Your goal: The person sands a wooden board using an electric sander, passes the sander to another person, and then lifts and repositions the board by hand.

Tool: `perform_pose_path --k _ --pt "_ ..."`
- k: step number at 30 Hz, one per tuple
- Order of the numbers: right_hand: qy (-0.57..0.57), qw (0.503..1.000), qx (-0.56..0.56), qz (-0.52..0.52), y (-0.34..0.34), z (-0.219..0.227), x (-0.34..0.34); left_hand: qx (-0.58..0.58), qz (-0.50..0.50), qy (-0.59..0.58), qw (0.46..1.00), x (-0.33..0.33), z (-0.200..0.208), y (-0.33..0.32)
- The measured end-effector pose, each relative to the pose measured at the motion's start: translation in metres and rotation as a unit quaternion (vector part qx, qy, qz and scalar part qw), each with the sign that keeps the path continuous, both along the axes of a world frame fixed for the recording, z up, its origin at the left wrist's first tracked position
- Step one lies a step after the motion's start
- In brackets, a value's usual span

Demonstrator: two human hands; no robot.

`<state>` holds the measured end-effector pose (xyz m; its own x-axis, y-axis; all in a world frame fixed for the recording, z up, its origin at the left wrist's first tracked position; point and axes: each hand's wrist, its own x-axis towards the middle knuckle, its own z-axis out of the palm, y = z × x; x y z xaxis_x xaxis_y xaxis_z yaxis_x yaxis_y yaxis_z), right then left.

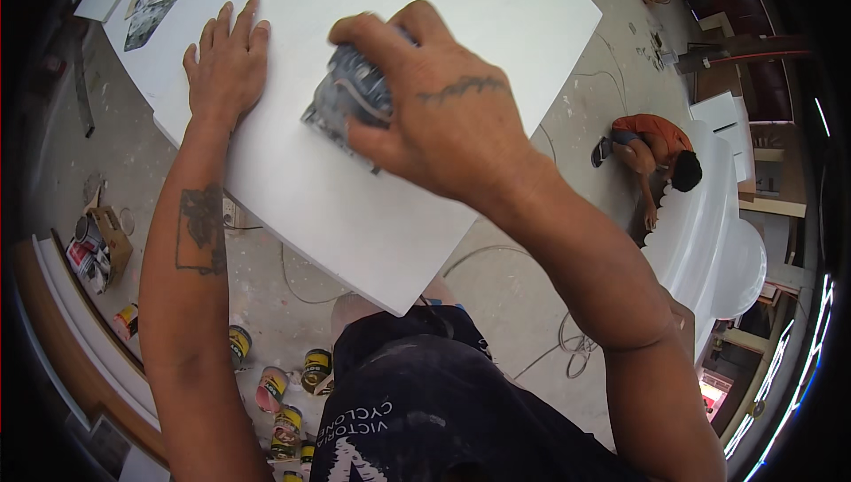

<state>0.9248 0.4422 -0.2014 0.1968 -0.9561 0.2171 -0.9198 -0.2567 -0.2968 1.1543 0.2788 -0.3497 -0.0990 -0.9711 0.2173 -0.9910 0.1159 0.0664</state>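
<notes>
A large white panel [425, 30] lies in front of me, one corner pointing toward my body. My right hand [452, 101] is wrapped round a dark grey palm sander [341, 96], which rests on the panel and looks slightly smeared by motion. My left hand [229, 61] lies on the panel to the left of the sander, fingers stretched out, holding nothing. Beyond that hand, two worn, grey-black flat pieces [151, 23] lie on the white surface. The underside of the sander is hidden.
A person in an orange top [656, 145] crouches at the right beside a large white curved piece [700, 225]. Several paint cans [272, 389] and a cardboard box [111, 238] stand on the floor at lower left. Cords [576, 349] lie across the floor.
</notes>
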Motion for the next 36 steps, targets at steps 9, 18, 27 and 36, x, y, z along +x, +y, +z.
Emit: perform_pose_path --k 9,18,27,36 --pt "0.003 0.998 0.024 -0.065 -0.037 0.009 -0.032 -0.01 -0.015 0.012 1.0 0.007 -0.002 -0.003" --pt "0.075 0.973 0.084 -0.202 -0.038 0.01 -0.116 0.071 -0.171 -0.018 0.983 -0.038 0.038 0.122" --pt "0.078 0.971 0.063 -0.218 -0.03 0.007 -0.142 0.141 -0.144 -0.016 0.979 -0.079 0.049 0.139" --pt "0.083 0.968 0.079 -0.223 -0.035 0.007 -0.156 0.143 -0.139 -0.016 0.98 -0.086 0.048 0.132"
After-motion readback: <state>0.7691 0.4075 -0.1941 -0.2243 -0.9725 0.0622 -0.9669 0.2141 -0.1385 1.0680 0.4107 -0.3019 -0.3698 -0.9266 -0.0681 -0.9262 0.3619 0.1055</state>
